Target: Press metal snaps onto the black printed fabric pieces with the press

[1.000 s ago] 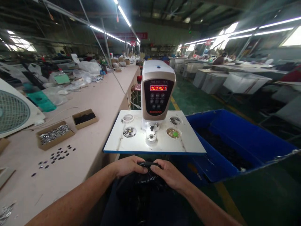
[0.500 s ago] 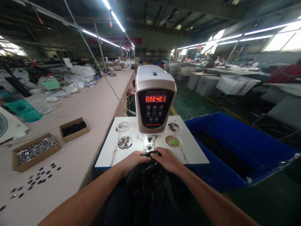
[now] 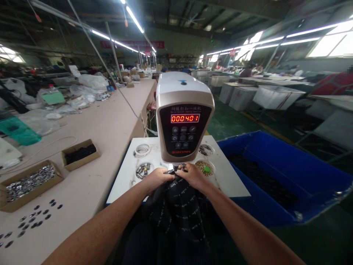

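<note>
Strip lights (image 3: 135,18) run over the hall; pale worktop (image 3: 116,121) at left, blue bin (image 3: 278,145) at right. Centre: machine (image 3: 184,99), display (image 3: 185,118) reading 000401. Person's left hand (image 3: 158,178) and right hand (image 3: 194,175): fingers of both clamped on black printed cloth (image 3: 182,206), its far edge just below the machine's head, remainder hanging toward the near side.

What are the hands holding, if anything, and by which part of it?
The left hand and right hand hold a black patterned cloth, pinched at its far edge by the machine; the rest hangs below.
</note>
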The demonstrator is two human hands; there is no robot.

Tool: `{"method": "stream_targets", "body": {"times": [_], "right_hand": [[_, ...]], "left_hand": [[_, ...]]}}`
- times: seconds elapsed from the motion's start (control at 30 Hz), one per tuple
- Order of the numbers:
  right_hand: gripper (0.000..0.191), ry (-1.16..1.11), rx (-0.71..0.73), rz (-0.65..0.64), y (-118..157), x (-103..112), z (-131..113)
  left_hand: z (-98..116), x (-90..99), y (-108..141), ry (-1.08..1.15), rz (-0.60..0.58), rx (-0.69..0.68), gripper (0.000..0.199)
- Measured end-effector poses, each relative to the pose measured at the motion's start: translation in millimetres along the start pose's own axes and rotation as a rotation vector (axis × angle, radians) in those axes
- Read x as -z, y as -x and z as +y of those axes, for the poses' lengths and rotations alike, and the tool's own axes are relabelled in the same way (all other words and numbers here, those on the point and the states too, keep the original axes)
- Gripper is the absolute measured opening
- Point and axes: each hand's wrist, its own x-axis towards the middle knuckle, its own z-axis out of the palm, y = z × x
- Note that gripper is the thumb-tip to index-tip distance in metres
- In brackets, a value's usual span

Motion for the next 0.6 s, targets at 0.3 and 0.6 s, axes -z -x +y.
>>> {"method": "stream_targets", "body": {"times": [0.3, 0.6], "right_hand": [[0.021, -0.026, -0.004, -0.002, -4, 4, -6], [0.018, 0.027, -0.017, 0.031, -11, -4, 4]], "left_hand": [[9, -1.5, -1, -0.125, 0.045, -0.039, 0.027], [3, 3.4, -11, -0.199, 0.100, -0.032, 0.025]]}}
